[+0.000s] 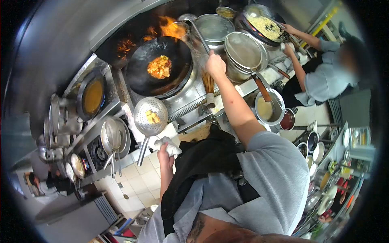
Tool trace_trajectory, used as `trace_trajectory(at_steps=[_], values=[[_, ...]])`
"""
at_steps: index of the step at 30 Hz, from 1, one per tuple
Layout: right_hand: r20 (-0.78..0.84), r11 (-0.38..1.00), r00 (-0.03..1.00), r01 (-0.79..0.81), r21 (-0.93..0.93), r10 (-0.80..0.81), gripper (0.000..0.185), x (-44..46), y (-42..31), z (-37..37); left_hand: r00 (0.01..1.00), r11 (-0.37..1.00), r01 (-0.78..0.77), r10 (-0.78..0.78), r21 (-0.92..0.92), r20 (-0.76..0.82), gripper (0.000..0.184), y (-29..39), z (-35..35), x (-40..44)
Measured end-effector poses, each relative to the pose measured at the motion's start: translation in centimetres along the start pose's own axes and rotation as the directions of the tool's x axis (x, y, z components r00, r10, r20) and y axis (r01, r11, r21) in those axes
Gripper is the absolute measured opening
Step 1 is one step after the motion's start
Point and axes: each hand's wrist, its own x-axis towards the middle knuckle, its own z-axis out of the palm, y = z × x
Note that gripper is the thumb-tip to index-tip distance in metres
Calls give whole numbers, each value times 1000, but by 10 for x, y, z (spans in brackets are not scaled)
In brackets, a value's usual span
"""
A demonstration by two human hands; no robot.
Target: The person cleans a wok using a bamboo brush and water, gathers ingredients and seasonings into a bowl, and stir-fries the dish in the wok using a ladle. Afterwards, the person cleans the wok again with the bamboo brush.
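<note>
My right hand [215, 65] is closed around the handle of a long ladle [201, 37]. The ladle's bowl is up near the back of the stove, beside tall flames. To its left, a black wok [137, 60] holds chopped, reddish-brown food [159, 67] at its centre. Low by my apron, my left hand [164, 158] grips a folded white cloth [169, 149]. Just above that cloth is a perforated skimmer [142, 125] with several yellow cubes [152, 117] in it. A bamboo brush [208, 87] stands below my right wrist.
A strainer [243, 50] lies over a pot on the right, near a lidded pot [214, 27]. Another person [332, 77] works at a second wok [279, 25]. On the left are a pan of brown liquid [93, 96] and stacked strainers [111, 135]. Flames [172, 28] rise behind my wok.
</note>
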Motion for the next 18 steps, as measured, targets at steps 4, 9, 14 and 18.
trace_trajectory(at_steps=[4,9,14,18], values=[[-90,993,994,-72,-90,64,36,-24,39,13,994,984,-33,14,174,110,36,14,8,-1],[-81,987,990,-121,-106,113,37,-104,45,6,915,914,-203,50,351,400,36,24,21,17],[-2,930,984,-165,328,176,50,-213,42,-3,836,822,-259,-73,507,544,41,22,25,9],[70,942,983,-185,281,172,37,-264,58,-14,748,749,-234,-268,620,607,27,-5,21,-10]])
